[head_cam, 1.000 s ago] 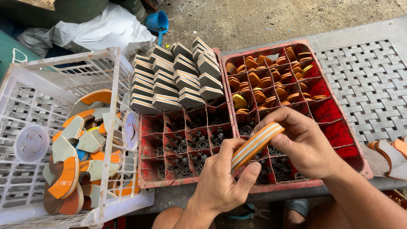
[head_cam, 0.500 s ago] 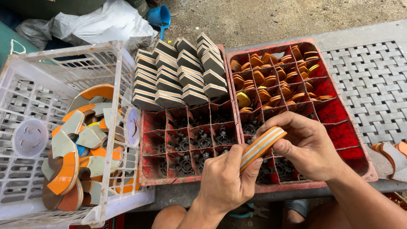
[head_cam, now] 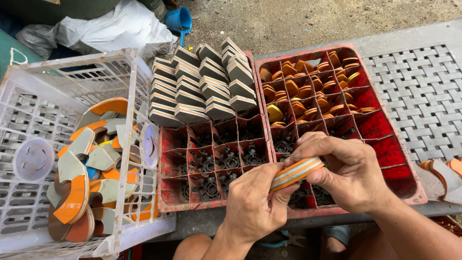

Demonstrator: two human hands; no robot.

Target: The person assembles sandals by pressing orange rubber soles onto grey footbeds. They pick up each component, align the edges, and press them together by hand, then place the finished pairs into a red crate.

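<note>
Both hands grip a small stack of layered grey, white and orange foam pieces (head_cam: 294, 173) above the front of two red crates. My left hand (head_cam: 254, 207) pinches the stack's lower left end. My right hand (head_cam: 347, 171) wraps over its upper right end. The left red crate (head_cam: 169, 206) holds several upright grey foam blocks (head_cam: 202, 82) in its far cells. The right red crate (head_cam: 402, 162) holds many small orange pieces (head_cam: 308, 86) in its far cells.
A white plastic basket (head_cam: 129, 96) at the left holds curved orange and grey foam offcuts (head_cam: 77, 192). A grey lattice panel (head_cam: 423, 96) lies at the right. White bags (head_cam: 115, 29) and a blue scoop (head_cam: 178, 20) sit on the ground behind.
The stack has dropped from a steep tilt to a flatter angle between my hands. Both hands have stayed above the crates' front cells.
</note>
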